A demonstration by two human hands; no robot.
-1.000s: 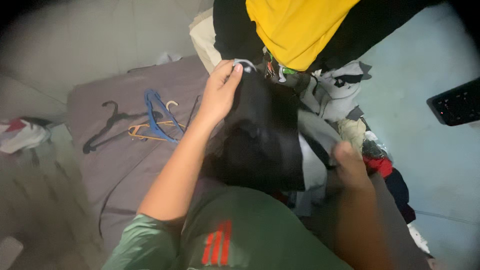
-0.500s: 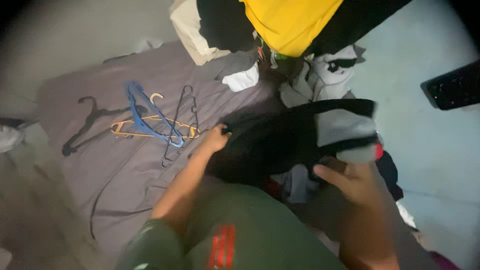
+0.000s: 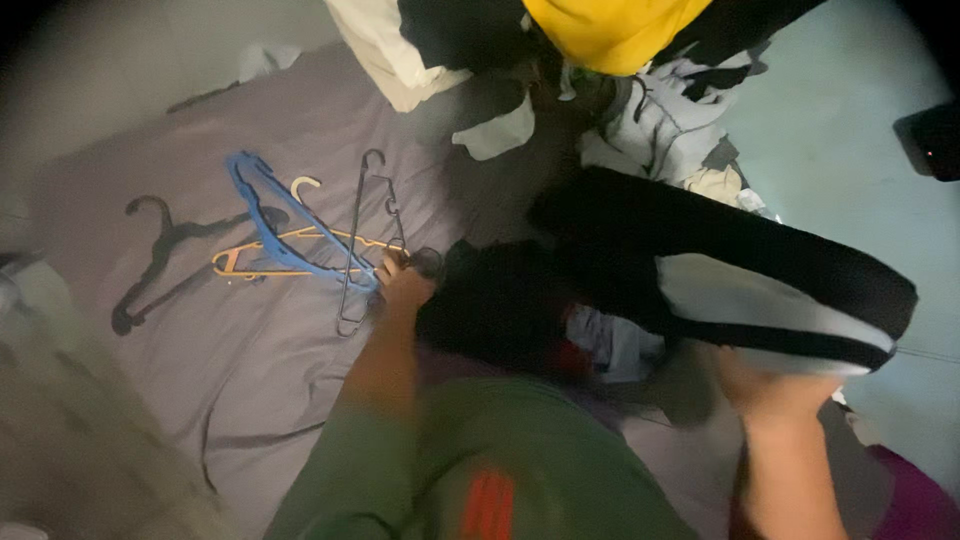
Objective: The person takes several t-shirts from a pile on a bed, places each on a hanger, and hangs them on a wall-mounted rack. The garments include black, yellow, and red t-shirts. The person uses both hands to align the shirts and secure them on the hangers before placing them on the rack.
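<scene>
Your left hand (image 3: 403,283) down on bed (image 3: 250,340), fingers curled at thin wire hanger (image 3: 362,240); firm grip or mere touch, cannot tell. Your right hand (image 3: 775,385) blurred, closed on black-and-grey garment (image 3: 720,270), held up beside clothes pile (image 3: 640,120). Garment not yet on hanger. Blue hanger (image 3: 270,215), orange hanger (image 3: 290,250), black hanger (image 3: 165,250) lie loose, unused. Pile looks largely unsorted.

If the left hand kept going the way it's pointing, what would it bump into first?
Probably the thin black wire hanger: the left hand points up and left, right at that hanger's lower end, and the blue hanger lies just beyond. The picture is blurry, so whether the fingers already touch one is unclear.
</scene>
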